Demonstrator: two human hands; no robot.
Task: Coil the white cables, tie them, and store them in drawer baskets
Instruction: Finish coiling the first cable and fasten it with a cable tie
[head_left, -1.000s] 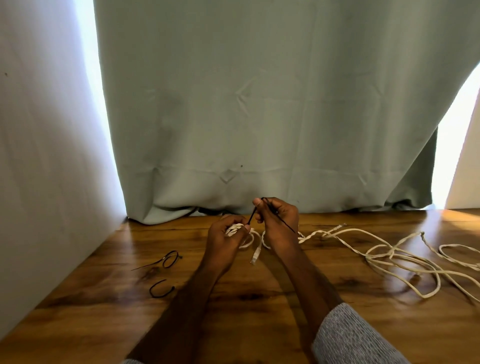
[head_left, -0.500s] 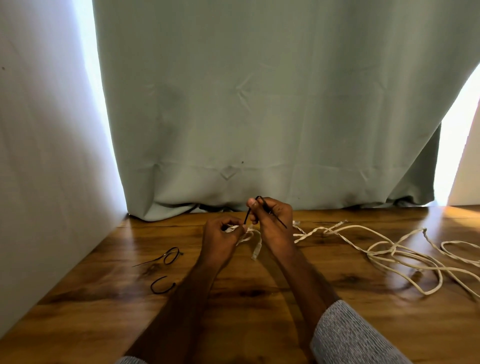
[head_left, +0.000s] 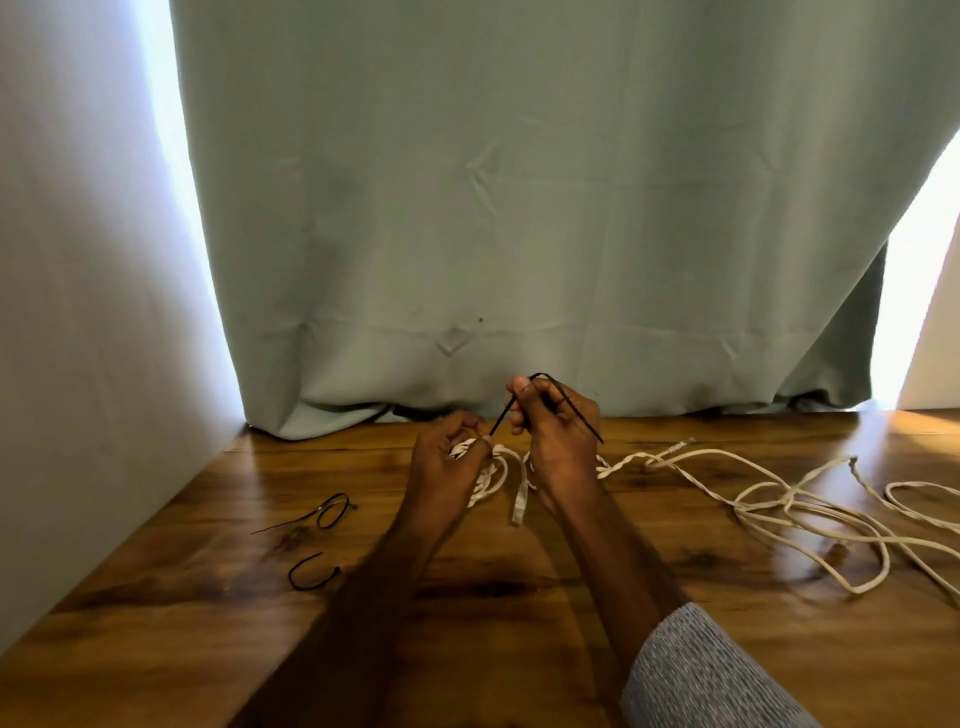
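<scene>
My left hand (head_left: 449, 467) grips a small coil of white cable (head_left: 491, 475) just above the wooden table (head_left: 467, 623). A flat connector end (head_left: 519, 506) hangs down from the coil. My right hand (head_left: 558, 431) pinches a thin black tie (head_left: 569, 402), bent into a loop above the fingers; one end runs down to the coil and the other sticks out to the right. More loose white cable (head_left: 789, 499) trails from behind my right hand across the table to the right edge.
Two spare black ties lie on the table at the left: a looped tie (head_left: 332, 512) and a curved tie (head_left: 311, 574). A green curtain (head_left: 519, 208) hangs at the table's far edge. A white wall (head_left: 78, 312) borders the left side.
Both hands have lifted slightly with the coil and tie. The tie's loop in my right hand sits higher above the fingers.
</scene>
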